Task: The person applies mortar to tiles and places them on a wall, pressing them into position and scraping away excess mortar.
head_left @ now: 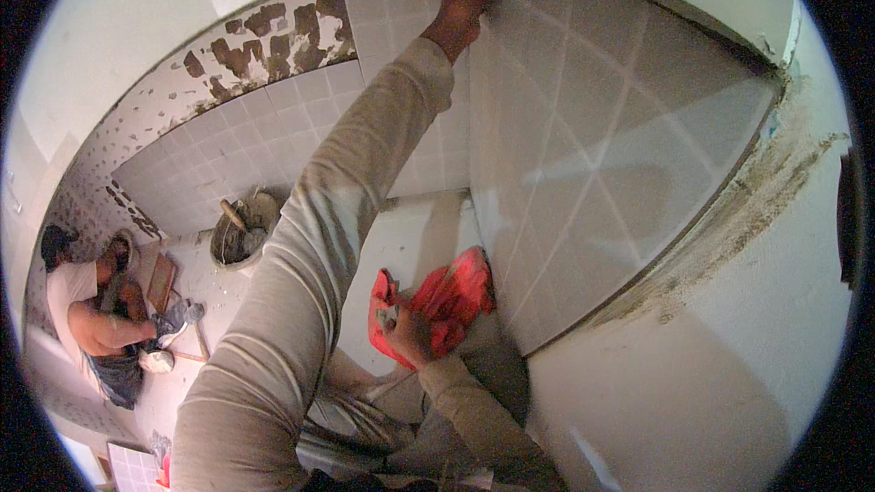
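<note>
Right hand [412, 339], nearer: fingers closed, apparently round a small grey lump [388, 317], against a crumpled bright-red sheet [460, 292], cloth or plastic. Sheet lies beyond and rightward, long axis slanting up-right. Farther: left hand [463, 7] at pale-grey square-tiled wall [583, 128] corner; grip cannot be told.

The light is soft. A big shadow lies on the white wall [697, 392] right of the right hand [410, 337]. Far edges bend.
</note>
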Motion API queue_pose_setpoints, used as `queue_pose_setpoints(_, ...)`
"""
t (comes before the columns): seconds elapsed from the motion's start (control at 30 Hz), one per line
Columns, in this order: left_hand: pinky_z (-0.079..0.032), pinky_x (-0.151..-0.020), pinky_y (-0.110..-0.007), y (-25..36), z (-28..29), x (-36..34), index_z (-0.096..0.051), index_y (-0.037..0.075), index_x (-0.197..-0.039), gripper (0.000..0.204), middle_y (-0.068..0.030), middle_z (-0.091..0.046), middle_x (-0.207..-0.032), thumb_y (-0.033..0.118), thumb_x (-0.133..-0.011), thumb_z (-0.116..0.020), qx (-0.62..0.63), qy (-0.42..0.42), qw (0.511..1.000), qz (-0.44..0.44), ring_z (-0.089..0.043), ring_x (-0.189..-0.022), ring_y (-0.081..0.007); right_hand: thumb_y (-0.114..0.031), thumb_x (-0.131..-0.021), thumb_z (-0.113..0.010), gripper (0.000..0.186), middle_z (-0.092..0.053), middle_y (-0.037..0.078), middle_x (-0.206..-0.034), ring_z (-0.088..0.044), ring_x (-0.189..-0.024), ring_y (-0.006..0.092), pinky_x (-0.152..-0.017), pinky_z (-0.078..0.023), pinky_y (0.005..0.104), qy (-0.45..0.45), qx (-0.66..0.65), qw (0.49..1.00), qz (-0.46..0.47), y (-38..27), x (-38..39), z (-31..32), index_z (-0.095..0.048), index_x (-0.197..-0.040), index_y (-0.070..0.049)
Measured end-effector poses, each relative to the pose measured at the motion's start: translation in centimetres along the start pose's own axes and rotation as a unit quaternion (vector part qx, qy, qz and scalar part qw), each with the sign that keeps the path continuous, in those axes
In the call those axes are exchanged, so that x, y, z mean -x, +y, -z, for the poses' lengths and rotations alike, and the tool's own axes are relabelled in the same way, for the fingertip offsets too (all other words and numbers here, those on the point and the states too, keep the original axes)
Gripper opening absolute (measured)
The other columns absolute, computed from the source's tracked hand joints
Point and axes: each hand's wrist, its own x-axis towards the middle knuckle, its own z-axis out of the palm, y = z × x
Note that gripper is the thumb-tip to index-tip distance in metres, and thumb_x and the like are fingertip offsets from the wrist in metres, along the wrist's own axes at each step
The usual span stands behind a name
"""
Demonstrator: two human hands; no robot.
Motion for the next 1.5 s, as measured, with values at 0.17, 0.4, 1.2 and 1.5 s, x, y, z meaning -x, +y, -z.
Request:
queue_pose_setpoints(0.17, -0.047, -0.071, -0.029, 0.4, -0.4, 1.1, -0.051, 0.005, -0.126, 0.042, -0.0083, -0.062, -0.100, 0.003, -0.085, -0.054, 0.039, -0.071, 0.994, -0.076, -0.058, -0.082, -0.0170, -0.027, -0.079, -0.063, 0.037, -0.062, 0.022, -0.074, -0.062, -0.068, 0.0408, -0.060, -0.048, 0.0497, -0.069, 0.034, 0.996, -0.036, -1.7, 0.2, 1.3, -0.056, -0.106, -0.003)
queue_pose_setpoints(0.4, -0.051, -0.077, -0.036, 0.3, 0.7, 1.3, -0.050, 0.002, -0.125, 0.052, -0.0174, -0.061, -0.108, 0.012, -0.077, -0.067, -0.560, -0.047, 0.771, -0.299, -0.061, -0.085, -0.0273, -0.024, -0.076, -0.063, 0.042, -0.062, 0.022, -0.074, -0.062, -0.069, 0.0396, -0.062, -0.049, 0.0494, 0.010, 0.031, 0.999, 0.005, 0.6, 0.3, 1.2, -0.054, -0.112, -0.002)
queue_pose_setpoints(1.2, -0.049, -0.060, -0.037, -0.3, -3.9, 1.9, -0.057, 0.009, -0.091, 0.020, -0.0083, -0.059, -0.079, 0.019, -0.094, -0.040, 0.308, 0.013, 0.950, 0.054, -0.055, -0.069, -0.0226, -0.033, -0.079, -0.064, 0.033, -0.064, 0.021, -0.077, -0.062, -0.073, 0.0394, -0.063, -0.048, 0.0487, -0.010, 0.052, 0.998, -0.027, 1.5, 0.1, 0.2, -0.061, -0.094, -0.004)
queue_pose_setpoints(1.5, -0.043, -0.062, -0.030, 1.7, -4.2, 5.1, -0.050, 0.006, -0.082, 0.006, -0.0050, -0.049, -0.075, 0.003, -0.081, -0.045, 0.292, -0.023, 0.956, 0.025, -0.050, -0.069, -0.0160, -0.037, -0.080, -0.063, 0.037, -0.065, 0.019, -0.077, -0.063, -0.072, 0.0389, -0.063, -0.049, 0.0490, 0.016, 0.065, 0.997, 0.025, 1.8, 0.3, -1.5, -0.061, -0.097, -0.005)
